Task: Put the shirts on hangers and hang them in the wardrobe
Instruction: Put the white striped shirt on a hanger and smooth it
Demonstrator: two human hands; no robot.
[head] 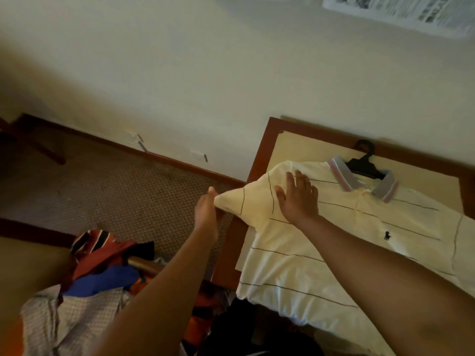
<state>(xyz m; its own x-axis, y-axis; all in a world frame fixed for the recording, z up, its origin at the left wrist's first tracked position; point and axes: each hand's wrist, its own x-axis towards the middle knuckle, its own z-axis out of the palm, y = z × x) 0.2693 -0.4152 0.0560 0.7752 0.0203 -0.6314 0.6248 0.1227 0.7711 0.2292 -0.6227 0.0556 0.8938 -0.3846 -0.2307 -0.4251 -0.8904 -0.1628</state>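
Note:
A cream polo shirt (347, 235) with thin dark stripes and a grey-pink collar lies flat on a wooden table (259, 155). A black hanger (365, 165) sits inside its neck, hook pointing away. My left hand (205, 209) pinches the end of the shirt's left sleeve and pulls it out past the table edge. My right hand (298, 199) lies flat with spread fingers on the shirt's shoulder, pressing it down.
A heap of other shirts (102, 273), red striped, blue, orange and checked, lies at lower left. Patterned carpet (115, 191) covers the floor up to a wooden skirting board (164, 160) and a white wall. A dark garment (244, 330) hangs below the table edge.

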